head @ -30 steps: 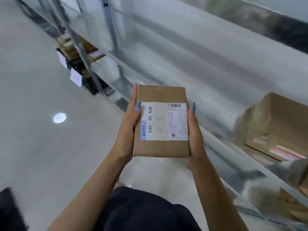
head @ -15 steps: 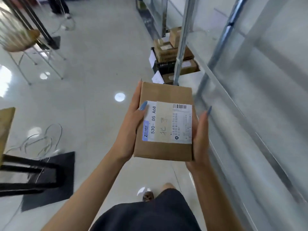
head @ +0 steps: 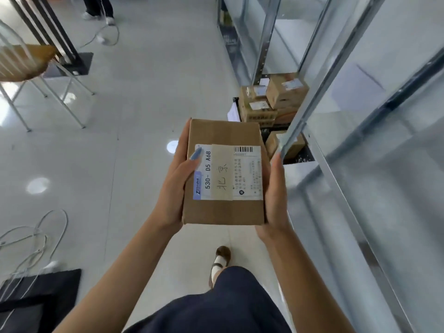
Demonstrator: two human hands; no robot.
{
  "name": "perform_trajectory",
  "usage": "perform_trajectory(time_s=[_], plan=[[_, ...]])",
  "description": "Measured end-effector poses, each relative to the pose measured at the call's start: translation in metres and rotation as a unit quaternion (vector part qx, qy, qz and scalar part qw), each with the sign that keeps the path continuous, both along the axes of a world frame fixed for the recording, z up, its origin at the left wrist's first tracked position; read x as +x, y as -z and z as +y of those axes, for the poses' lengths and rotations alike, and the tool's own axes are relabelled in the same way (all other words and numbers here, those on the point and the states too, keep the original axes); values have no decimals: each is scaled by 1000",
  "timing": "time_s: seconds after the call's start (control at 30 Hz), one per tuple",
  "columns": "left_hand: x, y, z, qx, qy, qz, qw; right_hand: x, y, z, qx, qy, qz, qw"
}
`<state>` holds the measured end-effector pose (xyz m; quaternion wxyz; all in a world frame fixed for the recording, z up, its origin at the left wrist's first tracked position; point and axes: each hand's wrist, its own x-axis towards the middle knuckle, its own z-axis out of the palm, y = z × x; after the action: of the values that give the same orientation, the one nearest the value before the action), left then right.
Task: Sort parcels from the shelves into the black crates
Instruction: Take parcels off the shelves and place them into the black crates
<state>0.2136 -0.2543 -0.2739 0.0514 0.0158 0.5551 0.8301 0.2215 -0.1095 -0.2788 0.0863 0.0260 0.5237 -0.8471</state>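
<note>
A brown cardboard parcel (head: 223, 131) with a white shipping label is held level in front of me. My left hand (head: 175, 188) grips its left side, thumb lying on the label. My right hand (head: 276, 198) grips its right side. Ahead on the floor, beside the metal shelving (head: 348, 140), stand black crates (head: 299, 155) holding several brown parcels (head: 286, 91); white paper tags hang on their fronts.
A wooden chair (head: 21, 63) with white metal legs stands at the left. White cables (head: 36, 236) lie on the tiled floor near a black mat (head: 48, 292). Another person's feet (head: 96, 14) are at the far end. My foot (head: 222, 257) is below the parcel.
My view has swung from the shelf to the aisle, and I have walked toward the crates, which now sit closer. Both hands keep the same grip on the parcel.
</note>
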Motion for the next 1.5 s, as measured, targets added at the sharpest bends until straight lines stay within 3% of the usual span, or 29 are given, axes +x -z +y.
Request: perform_trajectory(time_s=[0.23, 0.53, 0.87, 1.2, 1.5], plan=[[-201, -29, -13, 7, -4, 14, 1000, -212, -23, -14, 11, -12, 7, 1000], [-475, 6, -59, -10, 21, 11, 1000, -481, 20, -60, -20, -7, -5, 1000], [-764, 11, -51, -41, 189, -35, 981, -718, 20, -62, -59, 164, -45, 984], [-956, 79, 49, -75, 330, -83, 937, -875, 96, 17, -115, 297, -114, 941], [-1046, 194, 169, -247, 484, -166, 823, -923, 193, 96, -86, 436, -208, 871]])
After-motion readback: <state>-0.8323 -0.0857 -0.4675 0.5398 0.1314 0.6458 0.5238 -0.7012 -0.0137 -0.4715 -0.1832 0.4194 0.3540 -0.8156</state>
